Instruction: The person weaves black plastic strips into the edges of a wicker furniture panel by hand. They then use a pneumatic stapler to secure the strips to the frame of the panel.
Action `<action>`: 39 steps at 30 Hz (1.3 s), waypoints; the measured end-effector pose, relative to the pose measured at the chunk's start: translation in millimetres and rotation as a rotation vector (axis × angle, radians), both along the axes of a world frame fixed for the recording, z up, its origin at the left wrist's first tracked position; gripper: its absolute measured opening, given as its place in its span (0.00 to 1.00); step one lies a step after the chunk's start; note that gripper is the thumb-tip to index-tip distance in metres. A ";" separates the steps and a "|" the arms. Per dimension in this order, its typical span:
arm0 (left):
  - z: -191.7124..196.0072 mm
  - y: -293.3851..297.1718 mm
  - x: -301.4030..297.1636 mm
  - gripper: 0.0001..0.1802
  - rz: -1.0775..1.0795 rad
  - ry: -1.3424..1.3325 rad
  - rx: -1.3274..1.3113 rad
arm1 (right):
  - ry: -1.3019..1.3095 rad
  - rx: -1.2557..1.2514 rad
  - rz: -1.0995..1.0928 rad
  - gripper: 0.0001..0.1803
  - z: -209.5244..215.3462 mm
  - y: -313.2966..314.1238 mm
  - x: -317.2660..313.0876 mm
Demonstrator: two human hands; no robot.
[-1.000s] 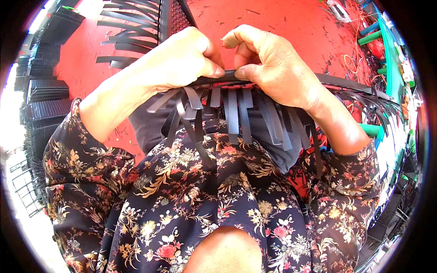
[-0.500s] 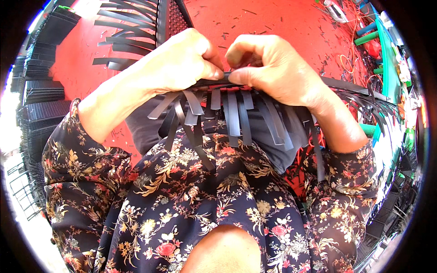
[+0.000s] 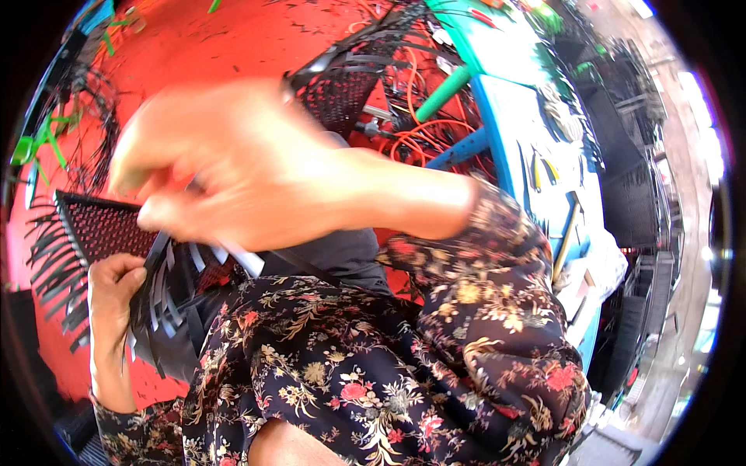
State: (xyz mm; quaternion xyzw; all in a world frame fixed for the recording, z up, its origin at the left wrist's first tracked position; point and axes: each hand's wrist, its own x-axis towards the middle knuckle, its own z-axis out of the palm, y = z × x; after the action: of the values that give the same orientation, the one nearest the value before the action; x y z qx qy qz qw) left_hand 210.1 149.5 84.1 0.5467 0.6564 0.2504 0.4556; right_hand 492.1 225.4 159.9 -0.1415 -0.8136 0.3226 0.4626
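Note:
A black woven panel (image 3: 105, 225) with a fringe of loose flat strips lies across my lap at the left. My left hand (image 3: 113, 291) is closed on its edge, the thumb pressed near the rim. More dark strips (image 3: 167, 287) hang from the panel over my lap. Above and to the right of that edge, my right hand (image 3: 233, 167) is smeared by motion, its fingers curled inward. Something small and dark shows between those fingers, too blurred to name. My right forearm crosses the middle of the view and hides part of what is behind it.
On the right stands a blue and green table (image 3: 486, 93) bearing yellow-handled pliers (image 3: 544, 171). Orange cables (image 3: 435, 132) and a black woven piece (image 3: 342, 97) lie on the red floor (image 3: 225, 39). Green strips (image 3: 54, 136) and dark strands are at far left.
The view has swung right, bringing the table in. My hands, together at the panel's edge before, are now apart: the left stays on the panel, the right has come away.

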 end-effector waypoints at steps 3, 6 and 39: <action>6.6 -4.2 2.6 0.06 -0.015 -0.037 -0.035 | 0.020 -0.113 -0.638 0.07 1.6 -12.6 120.7; 3.7 -4.4 5.2 0.05 -0.041 -0.106 -0.017 | -0.443 0.019 -1.232 0.09 -55.2 -11.7 331.6; 168.3 -204.1 -107.9 0.23 0.577 0.433 -0.362 | -1.004 -0.568 -0.986 0.08 -440.6 87.9 179.3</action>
State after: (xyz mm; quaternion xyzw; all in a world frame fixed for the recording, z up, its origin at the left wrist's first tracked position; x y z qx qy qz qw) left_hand 102.2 -54.7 252.4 0.2908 0.8973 0.1273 0.3068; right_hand 671.5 313.3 -280.7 -0.7324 -0.6547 0.1722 0.0730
